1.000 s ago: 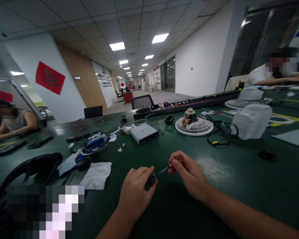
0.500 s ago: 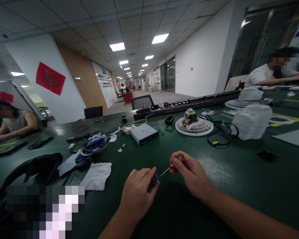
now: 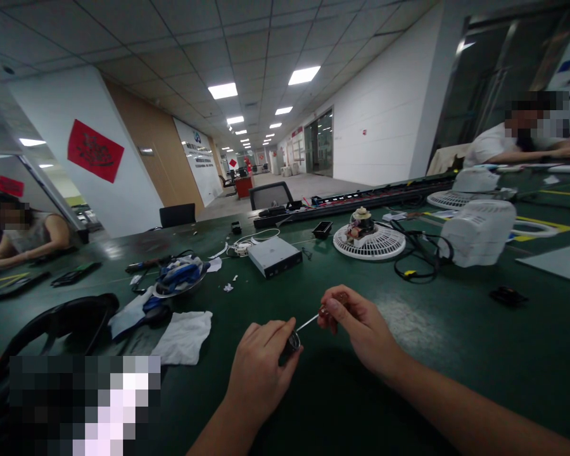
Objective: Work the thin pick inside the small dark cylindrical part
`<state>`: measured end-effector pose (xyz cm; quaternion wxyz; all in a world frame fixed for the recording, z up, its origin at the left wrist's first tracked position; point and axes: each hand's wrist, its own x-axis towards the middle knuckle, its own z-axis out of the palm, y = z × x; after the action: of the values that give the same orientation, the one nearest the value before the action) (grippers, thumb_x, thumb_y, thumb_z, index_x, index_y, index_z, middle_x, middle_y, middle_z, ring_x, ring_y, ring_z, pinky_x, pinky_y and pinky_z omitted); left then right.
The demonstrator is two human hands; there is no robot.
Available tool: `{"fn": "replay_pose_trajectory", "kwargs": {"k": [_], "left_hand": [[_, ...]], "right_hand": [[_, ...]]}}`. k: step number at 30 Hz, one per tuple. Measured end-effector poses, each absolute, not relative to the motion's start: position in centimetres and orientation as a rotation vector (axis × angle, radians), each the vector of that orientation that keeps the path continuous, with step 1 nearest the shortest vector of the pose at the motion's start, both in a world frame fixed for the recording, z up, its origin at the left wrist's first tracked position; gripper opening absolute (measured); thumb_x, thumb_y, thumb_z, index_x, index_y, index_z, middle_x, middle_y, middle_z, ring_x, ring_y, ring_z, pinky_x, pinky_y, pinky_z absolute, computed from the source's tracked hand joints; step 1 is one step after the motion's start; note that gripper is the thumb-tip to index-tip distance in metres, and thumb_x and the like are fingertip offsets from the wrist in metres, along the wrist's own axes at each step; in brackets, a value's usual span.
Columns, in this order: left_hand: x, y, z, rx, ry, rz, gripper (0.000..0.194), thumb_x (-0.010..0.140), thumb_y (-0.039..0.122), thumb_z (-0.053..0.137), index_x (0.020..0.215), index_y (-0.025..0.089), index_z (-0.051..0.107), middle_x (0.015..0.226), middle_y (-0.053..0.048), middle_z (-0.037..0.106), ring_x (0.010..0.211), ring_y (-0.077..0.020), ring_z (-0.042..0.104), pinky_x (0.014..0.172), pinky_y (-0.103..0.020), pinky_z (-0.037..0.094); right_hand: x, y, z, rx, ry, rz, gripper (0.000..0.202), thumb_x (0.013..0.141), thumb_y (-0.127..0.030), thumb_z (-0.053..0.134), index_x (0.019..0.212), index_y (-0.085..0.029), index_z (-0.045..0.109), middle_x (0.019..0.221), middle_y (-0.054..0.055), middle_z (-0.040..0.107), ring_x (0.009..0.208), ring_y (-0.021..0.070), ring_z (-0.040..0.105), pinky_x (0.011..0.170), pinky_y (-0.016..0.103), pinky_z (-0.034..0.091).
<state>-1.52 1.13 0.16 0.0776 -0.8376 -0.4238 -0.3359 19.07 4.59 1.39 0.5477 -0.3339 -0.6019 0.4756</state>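
My left hand point(image 3: 262, 361) is closed around a small dark round part point(image 3: 292, 342) with a shiny rim, held just above the green table. Most of that part is hidden by my fingers, so its kind is unclear. In my right hand point(image 3: 356, 329) is a screwdriver point(image 3: 308, 322), its reddish see-through handle pinched between thumb and fingers. The thin metal shaft slants down to the left, with its tip at the upper edge of the round part. Whether the tip touches the rim I cannot tell.
Beyond my hands lie a silver optical drive point(image 3: 275, 256), a white fan grille with a motor point(image 3: 368, 237) and a white housing point(image 3: 479, 233) with black cable. Crumpled white cloth point(image 3: 184, 337) and a dish of blue cloth point(image 3: 180, 275) are on the left. Two people sit farther off.
The screwdriver's tip has shifted from the right side of the round part to its upper edge, and the shaft lies flatter. My right hand has moved slightly left.
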Motion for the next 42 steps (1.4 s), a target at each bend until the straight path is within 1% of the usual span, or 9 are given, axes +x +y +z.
{"fn": "replay_pose_trajectory", "kwargs": {"k": [6,11,15,19,25,29,34,38,42], "left_hand": [[-1.67,1.26,0.16,-2.506,-1.307,-0.980,0.047,0.080,0.011,0.071,0.125,0.017,0.059,0.107,-0.007,0.071,0.087,-0.0225,0.066,0.074,-0.040,0.053],[-1.62,1.29,0.02,-2.510,-1.313,-0.978,0.046,0.080,0.011,0.071,0.125,0.017,0.059,0.107,-0.007,0.071,0.088,-0.0229,0.066,0.075,-0.040,0.053],[-1.63,1.32,0.08,-2.486,-1.317,-1.002,0.044,0.081,0.013,0.070,0.124,0.016,0.060,0.107,-0.008,0.072,0.089,-0.0233,0.067,0.075,-0.040,0.053],[-1.72,1.28,0.20,-2.489,-1.333,-0.989,0.041,0.082,0.014,0.068,0.123,0.017,0.061,0.106,-0.009,0.072,0.088,-0.0235,0.067,0.075,-0.040,0.054],[-1.87,1.34,0.19,-2.478,-1.322,-1.034,0.042,0.082,0.013,0.069,0.123,0.018,0.061,0.108,-0.008,0.072,0.090,-0.0235,0.068,0.075,-0.040,0.054],[-1.86,1.42,0.22,-2.458,-1.320,-1.052,0.042,0.081,0.013,0.070,0.122,0.016,0.062,0.107,-0.008,0.072,0.091,-0.0232,0.067,0.076,-0.040,0.054],[-1.78,1.43,0.31,-2.462,-1.321,-1.040,0.043,0.080,0.013,0.072,0.121,0.016,0.063,0.106,-0.008,0.072,0.089,-0.0228,0.067,0.077,-0.040,0.055],[-1.85,1.42,0.40,-2.439,-1.333,-1.044,0.041,0.080,0.013,0.070,0.121,0.016,0.063,0.105,-0.008,0.073,0.089,-0.0229,0.068,0.076,-0.040,0.056],[-1.91,1.37,0.33,-2.456,-1.343,-1.042,0.042,0.080,0.013,0.071,0.121,0.017,0.063,0.105,-0.007,0.073,0.089,-0.0232,0.068,0.077,-0.041,0.056]], "right_hand": [[19.07,4.82,1.34,-0.798,-1.490,1.113,0.031,0.093,-0.049,0.058,0.085,-0.020,0.059,0.069,0.000,0.063,0.063,0.0137,0.060,0.057,0.025,0.046],[18.96,4.59,1.17,-0.782,-1.473,1.078,0.025,0.093,-0.046,0.059,0.090,-0.021,0.060,0.074,0.000,0.065,0.068,0.0144,0.063,0.058,0.025,0.045],[18.91,4.36,1.16,-0.812,-1.487,1.039,0.025,0.094,-0.045,0.057,0.091,-0.021,0.060,0.075,0.001,0.067,0.068,0.0152,0.063,0.058,0.025,0.046],[19.10,4.30,1.43,-0.855,-1.574,0.968,0.023,0.095,-0.043,0.056,0.091,-0.021,0.060,0.077,0.002,0.066,0.071,0.0155,0.063,0.062,0.027,0.047],[19.23,4.31,1.46,-0.753,-1.548,1.066,0.026,0.095,-0.045,0.055,0.088,-0.020,0.059,0.073,0.001,0.065,0.068,0.0155,0.062,0.060,0.027,0.046],[19.15,4.21,1.31,-0.780,-1.539,0.999,0.022,0.095,-0.043,0.057,0.094,-0.021,0.061,0.079,0.002,0.067,0.073,0.0159,0.064,0.062,0.027,0.047],[19.14,4.10,1.36,-0.758,-1.521,1.044,0.025,0.095,-0.044,0.056,0.088,-0.021,0.060,0.074,0.001,0.065,0.066,0.0150,0.063,0.060,0.027,0.048],[19.21,4.05,1.42,-0.793,-1.551,0.963,0.023,0.095,-0.043,0.057,0.092,-0.021,0.062,0.079,0.002,0.067,0.071,0.0158,0.064,0.063,0.027,0.048],[19.28,4.04,1.43,-0.754,-1.572,1.040,0.025,0.096,-0.044,0.056,0.088,-0.020,0.061,0.074,0.001,0.066,0.068,0.0155,0.064,0.062,0.027,0.049]]}}
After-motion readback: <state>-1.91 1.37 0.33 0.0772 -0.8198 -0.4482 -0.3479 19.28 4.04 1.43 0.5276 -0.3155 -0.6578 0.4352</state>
